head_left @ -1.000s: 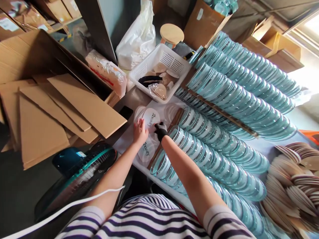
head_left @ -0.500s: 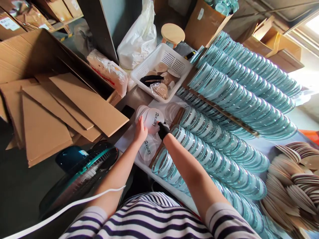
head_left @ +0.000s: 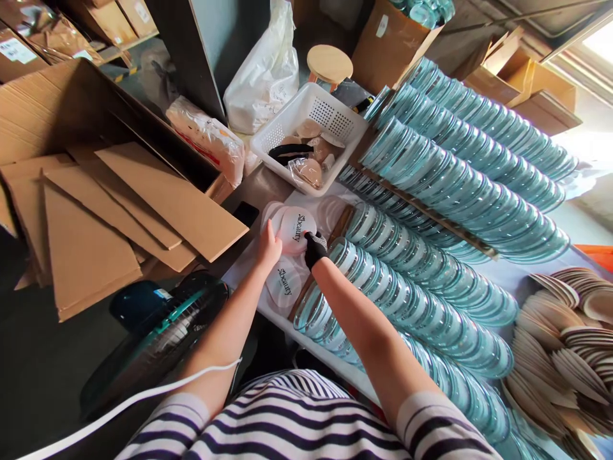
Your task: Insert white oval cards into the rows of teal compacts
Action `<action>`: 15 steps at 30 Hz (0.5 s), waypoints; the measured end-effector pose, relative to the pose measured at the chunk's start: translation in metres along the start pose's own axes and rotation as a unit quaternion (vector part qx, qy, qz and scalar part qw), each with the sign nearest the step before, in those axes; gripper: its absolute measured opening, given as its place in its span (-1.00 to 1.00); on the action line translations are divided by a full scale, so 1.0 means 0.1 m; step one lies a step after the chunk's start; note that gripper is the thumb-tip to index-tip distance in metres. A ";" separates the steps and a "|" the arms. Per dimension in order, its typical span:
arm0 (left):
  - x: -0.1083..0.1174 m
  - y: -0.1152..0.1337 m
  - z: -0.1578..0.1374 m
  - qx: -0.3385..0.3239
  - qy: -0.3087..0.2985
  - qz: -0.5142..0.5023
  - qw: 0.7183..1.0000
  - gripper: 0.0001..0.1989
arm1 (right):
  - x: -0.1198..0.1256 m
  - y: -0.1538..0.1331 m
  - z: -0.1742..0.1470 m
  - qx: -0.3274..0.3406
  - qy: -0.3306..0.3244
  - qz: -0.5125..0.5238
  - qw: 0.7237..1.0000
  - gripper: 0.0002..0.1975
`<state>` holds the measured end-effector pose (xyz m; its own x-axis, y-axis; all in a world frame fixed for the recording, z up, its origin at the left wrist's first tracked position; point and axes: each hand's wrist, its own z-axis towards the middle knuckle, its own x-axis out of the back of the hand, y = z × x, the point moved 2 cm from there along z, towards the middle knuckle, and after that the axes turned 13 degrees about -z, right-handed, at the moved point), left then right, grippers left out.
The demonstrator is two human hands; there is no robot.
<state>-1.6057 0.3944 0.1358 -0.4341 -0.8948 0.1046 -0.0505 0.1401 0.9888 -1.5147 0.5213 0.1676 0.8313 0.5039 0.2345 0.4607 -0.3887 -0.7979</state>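
A pale round disc (head_left: 293,225) printed with dark lettering is between my two hands, overlapping other pale discs at its left. My bare left hand (head_left: 269,248) pinches the discs by their left edge, thumb pointing up. At the right edge, my right hand (head_left: 316,248), in a black glove with the fingertips bare, grips the printed disc. Just below lies another disc (head_left: 284,284) with the same lettering, on the white table covering. Right beside my gloved hand run rows of clear glass discs (head_left: 378,287) standing on edge.
A white perforated basket (head_left: 268,137) with round pieces stands beyond my hands. More glass discs (head_left: 460,172) fill a raised rack at the right. Beige discs (head_left: 555,358) are piled at far right. Cardboard sheets (head_left: 96,236) and a fan (head_left: 158,338) are at left.
Both hands stay at the discs with almost the same hold. My right hand's fingers have shifted slightly at the printed disc's edge. The view has moved a little.
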 end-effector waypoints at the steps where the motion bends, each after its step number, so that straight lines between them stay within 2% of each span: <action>1: 0.02 -0.03 -0.01 -0.010 0.006 -0.007 1.000 -0.28 | 0.00 0.01 0.00 -0.008 -0.007 -0.004 1.000 -0.78; 6: 0.07 -0.07 -0.09 -0.009 0.003 0.019 1.000 -0.30 | -0.03 0.06 0.00 -0.004 -0.012 -0.014 1.000 -0.78; 11: 0.01 0.00 -0.20 0.003 -0.060 0.049 0.997 -0.37 | 0.06 0.05 0.04 0.025 0.070 -0.054 0.996 -0.74; 15: -0.04 -0.02 -0.23 -0.006 -0.079 0.072 0.994 -0.37 | 0.15 0.05 0.06 0.045 0.073 -0.060 0.994 -0.70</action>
<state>-1.5830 0.3876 0.1363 -0.5725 -0.7873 0.2290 0.0334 0.2567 0.9659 -1.5017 0.5315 0.1635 0.8109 0.4228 0.4046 0.5357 -0.2581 -0.8040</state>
